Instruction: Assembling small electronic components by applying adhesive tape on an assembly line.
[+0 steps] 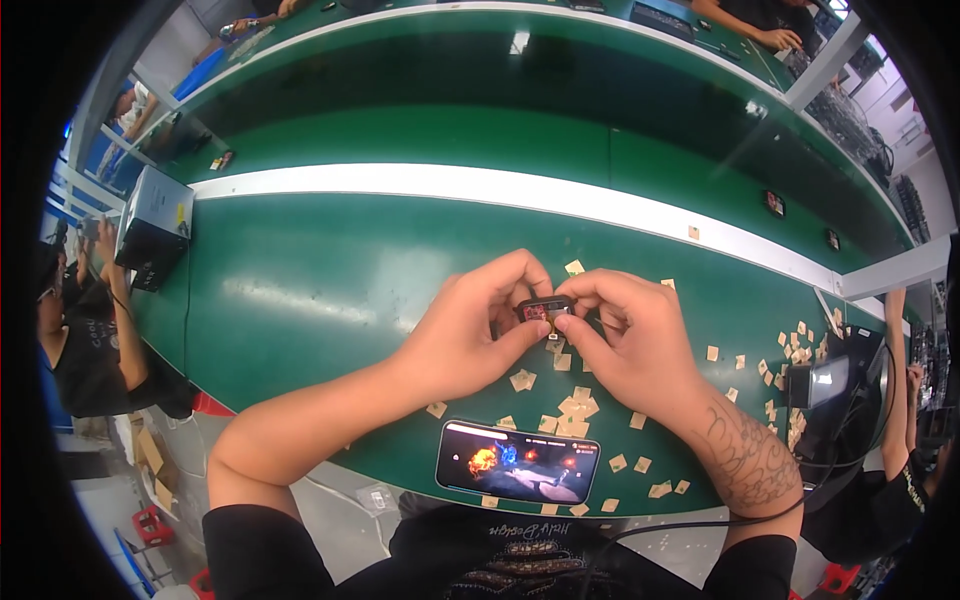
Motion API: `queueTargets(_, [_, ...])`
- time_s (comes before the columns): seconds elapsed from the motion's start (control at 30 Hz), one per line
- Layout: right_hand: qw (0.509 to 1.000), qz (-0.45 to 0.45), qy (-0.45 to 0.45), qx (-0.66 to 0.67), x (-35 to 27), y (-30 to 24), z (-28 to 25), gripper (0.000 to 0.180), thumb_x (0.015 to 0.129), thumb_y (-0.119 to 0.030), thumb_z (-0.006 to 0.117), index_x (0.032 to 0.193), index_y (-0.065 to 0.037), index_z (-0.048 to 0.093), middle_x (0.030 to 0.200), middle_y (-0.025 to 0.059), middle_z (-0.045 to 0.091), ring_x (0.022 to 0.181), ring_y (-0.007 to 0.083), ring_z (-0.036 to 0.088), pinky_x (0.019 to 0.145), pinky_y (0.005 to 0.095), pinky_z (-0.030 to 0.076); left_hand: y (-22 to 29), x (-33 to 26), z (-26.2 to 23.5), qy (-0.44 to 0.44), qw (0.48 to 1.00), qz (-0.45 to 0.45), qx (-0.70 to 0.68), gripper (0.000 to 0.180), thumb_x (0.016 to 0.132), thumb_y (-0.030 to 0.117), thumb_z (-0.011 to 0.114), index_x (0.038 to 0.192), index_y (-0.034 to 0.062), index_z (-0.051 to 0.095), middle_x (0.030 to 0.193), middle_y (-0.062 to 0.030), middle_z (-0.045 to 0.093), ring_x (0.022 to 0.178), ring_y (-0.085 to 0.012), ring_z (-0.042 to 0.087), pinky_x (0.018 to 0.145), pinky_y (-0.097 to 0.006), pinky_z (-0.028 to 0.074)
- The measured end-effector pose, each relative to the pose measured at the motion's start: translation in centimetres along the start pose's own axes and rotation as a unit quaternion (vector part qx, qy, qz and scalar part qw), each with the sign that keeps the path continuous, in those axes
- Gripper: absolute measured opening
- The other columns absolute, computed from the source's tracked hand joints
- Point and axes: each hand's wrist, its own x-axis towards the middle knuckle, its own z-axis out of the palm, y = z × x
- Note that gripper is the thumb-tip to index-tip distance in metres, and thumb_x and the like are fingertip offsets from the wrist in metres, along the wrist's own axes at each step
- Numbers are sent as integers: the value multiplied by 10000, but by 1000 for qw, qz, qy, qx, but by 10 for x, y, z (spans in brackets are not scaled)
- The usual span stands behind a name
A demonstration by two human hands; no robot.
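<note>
Both my hands meet over the green table (pixel 300 300), pinching a small black device casing (pixel 548 308) with red and silvery parts showing inside. My left hand (pixel 480 310) grips its left side, thumb on the near edge. On its right side, my right hand (pixel 630 330) holds it with thumb and forefinger, the thumb pressed at the front. A small pale tab shows just below the casing, between the thumbs. Under and around my hands lie many small tan square pieces (pixel 576 408). A phone (pixel 520 462) with a bright, lit screen lies near the table's front edge.
A metal box (pixel 160 220) stands at the table's left end. More tan squares and a dark monitor-like unit (pixel 835 385) are at the right. A white rail (pixel 420 182) crosses behind; small dark devices (pixel 774 203) lie beyond it. Other people work on both sides and at the far table.
</note>
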Motion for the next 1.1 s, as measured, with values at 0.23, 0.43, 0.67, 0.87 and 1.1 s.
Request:
queueTargets(0.23, [999, 3, 33, -5, 3, 7, -3, 167, 913, -4, 781, 1071, -13, 731, 831, 71, 706, 625, 138, 588, 560, 294, 442, -1, 13, -10, -27, 999, 27, -6, 190, 1013, -72, 673, 1180, 0, 618, 1108, -37, 682, 970, -73, 651, 857, -248, 549])
queueTargets(0.43, [998, 12, 65, -11, 7, 13, -12, 189, 917, -2, 778, 1099, -7, 729, 822, 61, 700, 600, 97, 537, 546, 280, 420, 11, 34, 2, 4, 991, 79, 108, 154, 995, -46, 702, 1131, -15, 639, 1010, -59, 705, 864, -86, 663, 689, -257, 536])
queueTargets(0.67, [972, -45, 155, -169, 14, 39, -34, 334, 928, -95, 779, 1237, -33, 667, 963, 135, 719, 735, 278, 705, 674, 405, 562, 14, 98, 1, 104, 968, 116, 198, 141, 974, 23, 690, 1098, -3, 629, 893, -205, 761, 847, -330, 782, 748, -402, 587])
queueTargets(0.87, [980, -31, 64, -183, 9, 43, -22, 251, 940, -150, 770, 1145, -54, 662, 1012, 143, 701, 874, 362, 725, 770, 451, 586, -12, 185, -33, 166, 909, 200, 325, 207, 955, 45, 721, 1148, -2, 660, 951, -155, 671, 870, -297, 663, 820, -390, 544])
queueTargets(1.1, [983, -71, 27, -170, 15, 54, -20, 139, 1001, -100, 668, 1124, -36, 665, 1041, 165, 654, 906, 397, 683, 814, 473, 573, -27, 183, -39, 202, 861, 205, 419, 335, 947, 139, 752, 1269, 57, 711, 1132, -162, 614, 1107, -380, 588, 977, -471, 498])
